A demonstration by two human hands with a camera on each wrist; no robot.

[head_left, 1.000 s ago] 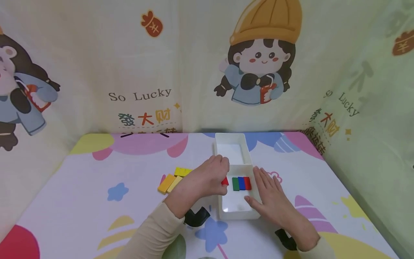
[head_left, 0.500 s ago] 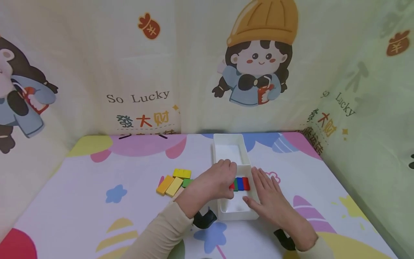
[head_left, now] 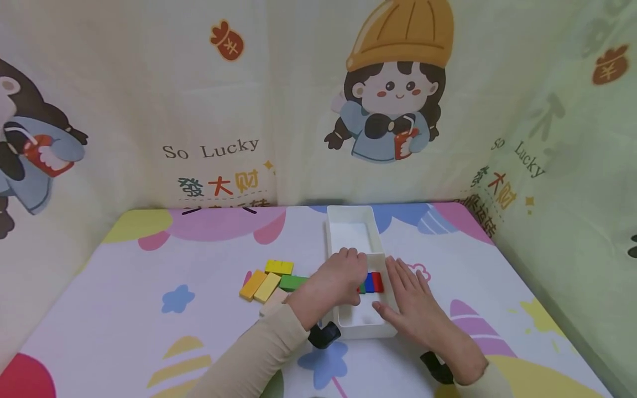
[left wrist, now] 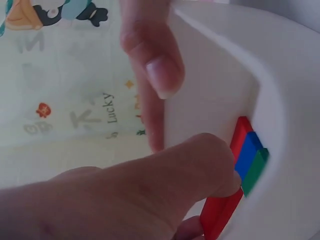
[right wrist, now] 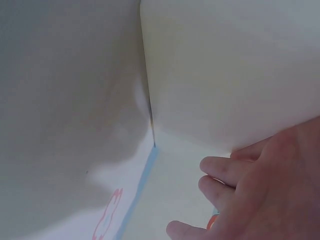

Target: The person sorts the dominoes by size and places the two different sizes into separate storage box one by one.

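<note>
My left hand (head_left: pixel 333 282) reaches over the near half of a white box (head_left: pixel 368 331) and pinches a red block (left wrist: pixel 219 216) between thumb and fingers. In the left wrist view this block lies against a row of a green block (left wrist: pixel 256 172), a blue block (left wrist: pixel 247 156) and another red block (left wrist: pixel 242 132) inside the box. In the head view the left hand covers most of the held block. My right hand (head_left: pixel 420 307) rests along the right wall of the box, fingers straight and thumb over the rim.
Left of the box lie a yellow block (head_left: pixel 279 267), an orange block (head_left: pixel 252 284), a pale yellow block (head_left: pixel 267 288), a green block (head_left: pixel 292 283) and a beige block (head_left: pixel 275 302). The box's far half (head_left: pixel 352 235) stands open behind. Printed curtains (head_left: pixel 298 110) surround the table.
My left hand has moved right into the box, bringing the red block up to the row. More of the loose green and beige blocks shows. The right hand stays put.
</note>
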